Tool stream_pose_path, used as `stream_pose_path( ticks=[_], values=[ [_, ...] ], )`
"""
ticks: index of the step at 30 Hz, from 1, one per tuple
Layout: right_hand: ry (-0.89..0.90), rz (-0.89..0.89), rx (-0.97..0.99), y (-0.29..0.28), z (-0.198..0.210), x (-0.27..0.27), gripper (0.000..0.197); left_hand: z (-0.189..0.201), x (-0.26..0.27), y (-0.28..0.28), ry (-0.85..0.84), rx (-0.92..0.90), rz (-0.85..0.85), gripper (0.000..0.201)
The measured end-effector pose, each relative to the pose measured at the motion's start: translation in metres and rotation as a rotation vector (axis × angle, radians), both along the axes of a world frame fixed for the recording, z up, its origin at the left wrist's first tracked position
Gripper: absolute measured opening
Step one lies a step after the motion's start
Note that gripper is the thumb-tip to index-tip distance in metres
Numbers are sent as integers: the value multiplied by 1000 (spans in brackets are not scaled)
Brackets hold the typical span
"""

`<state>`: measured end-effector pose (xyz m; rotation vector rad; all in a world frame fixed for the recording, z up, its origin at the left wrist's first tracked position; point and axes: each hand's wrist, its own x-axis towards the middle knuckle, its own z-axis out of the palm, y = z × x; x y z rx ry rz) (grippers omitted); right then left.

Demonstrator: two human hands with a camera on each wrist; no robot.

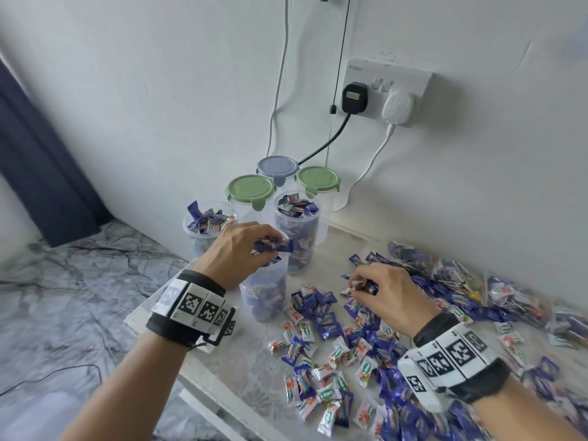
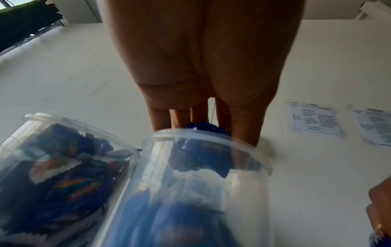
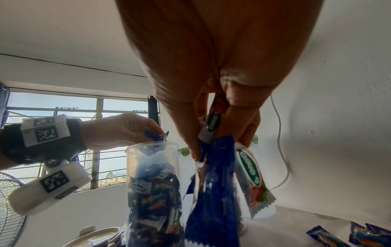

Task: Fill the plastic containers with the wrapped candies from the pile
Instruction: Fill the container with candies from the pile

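My left hand (image 1: 254,246) pinches blue wrapped candies (image 1: 275,245) right over the mouth of the nearest clear plastic container (image 1: 265,291), which is mostly full. The same container (image 2: 203,167) fills the left wrist view, with my fingers (image 2: 245,127) at its rim. My right hand (image 1: 369,283) grips a bunch of blue and white candies (image 3: 213,167) just above the pile of wrapped candies (image 1: 334,354) spread over the table. Two more open containers, one at the left (image 1: 208,226) and one behind (image 1: 297,230), are heaped with candies.
Three lidded containers stand at the back by the wall: two with green lids (image 1: 251,189) (image 1: 318,179) and one with a blue-grey lid (image 1: 276,167). Bagged candies (image 1: 496,291) lie at the right. Cables hang from a wall socket (image 1: 386,90). The table edge (image 1: 203,386) runs at the left.
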<state>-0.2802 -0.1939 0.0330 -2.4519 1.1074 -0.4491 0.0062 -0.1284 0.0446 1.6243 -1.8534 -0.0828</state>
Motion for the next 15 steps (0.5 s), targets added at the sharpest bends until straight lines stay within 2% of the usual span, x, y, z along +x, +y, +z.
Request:
stream_pose_path(
  ticks=[8,15],
  values=[
    [-12,30,-32,-3,7,14,7,-3,5,10,18,31,67,29],
    [-29,107,-113,-10,42,34,7,-32,0,35,126,38,155,84]
  ],
)
